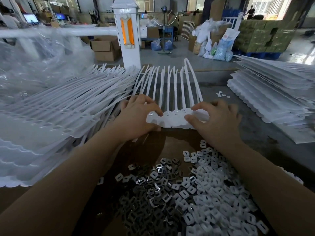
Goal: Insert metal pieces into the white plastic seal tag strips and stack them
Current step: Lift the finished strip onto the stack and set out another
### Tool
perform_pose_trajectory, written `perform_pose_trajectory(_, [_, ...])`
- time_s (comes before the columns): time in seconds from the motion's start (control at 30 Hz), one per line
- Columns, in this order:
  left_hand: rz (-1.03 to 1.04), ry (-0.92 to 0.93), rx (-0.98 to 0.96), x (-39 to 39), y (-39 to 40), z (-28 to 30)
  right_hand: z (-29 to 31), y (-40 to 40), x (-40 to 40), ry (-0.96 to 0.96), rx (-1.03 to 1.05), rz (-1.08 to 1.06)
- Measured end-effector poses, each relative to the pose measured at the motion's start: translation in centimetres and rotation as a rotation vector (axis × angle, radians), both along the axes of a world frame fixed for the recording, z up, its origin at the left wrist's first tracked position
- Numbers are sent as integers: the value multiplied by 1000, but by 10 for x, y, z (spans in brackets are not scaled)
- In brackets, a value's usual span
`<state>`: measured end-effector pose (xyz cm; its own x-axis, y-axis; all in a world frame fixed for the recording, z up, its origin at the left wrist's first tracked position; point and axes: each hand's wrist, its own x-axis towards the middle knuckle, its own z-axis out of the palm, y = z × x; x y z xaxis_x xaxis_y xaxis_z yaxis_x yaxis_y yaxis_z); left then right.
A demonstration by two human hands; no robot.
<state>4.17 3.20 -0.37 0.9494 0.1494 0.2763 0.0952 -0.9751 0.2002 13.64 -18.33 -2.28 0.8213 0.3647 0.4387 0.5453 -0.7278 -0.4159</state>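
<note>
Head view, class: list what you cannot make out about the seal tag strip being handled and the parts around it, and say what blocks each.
- Seal tag strip: the left hand and right hand cover both ends, so its slots cannot be counted.
- Metal pieces: forearms hide part of the pile; the bottom edge cuts it off.
- Left stack: blurred, strips uncountable.
- Right stack: cut off by the right edge.

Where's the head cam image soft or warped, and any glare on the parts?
Head view: wide-angle bend curves the forearms and the stacks toward the edges; the clear plastic sheeting at left is smeared and soft; the seal tag strip between both hands stays sharp; the metal pieces throw small bright glints; background windows blow out.
</note>
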Motion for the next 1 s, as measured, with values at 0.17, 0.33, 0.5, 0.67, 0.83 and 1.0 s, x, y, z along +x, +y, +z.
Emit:
perform_pose_trajectory(0.17, [65, -30, 22, 1, -4, -9, -2, 2, -1, -63, -112, 89])
perform_pose_trajectory(0.33, [122, -103, 137, 3, -10, -15, -7, 7, -3, -110, -160, 142])
perform_pose_trajectory(0.5, [139, -129, 208, 3, -18, -10, -9, 7, -2, -111, -201, 131])
perform_pose_trajectory(0.67, [511, 3, 540, -4, -13, 16, -9, 7, -2, -124, -202, 146])
perform_pose_trajectory(0.83, [816, 333, 523, -20, 8, 36, -10, 7, -1, -121, -185, 152])
perform_pose_trajectory(1.0, [794, 379, 444, -24, 13, 44, -12, 7, 0, -121, -174, 160])
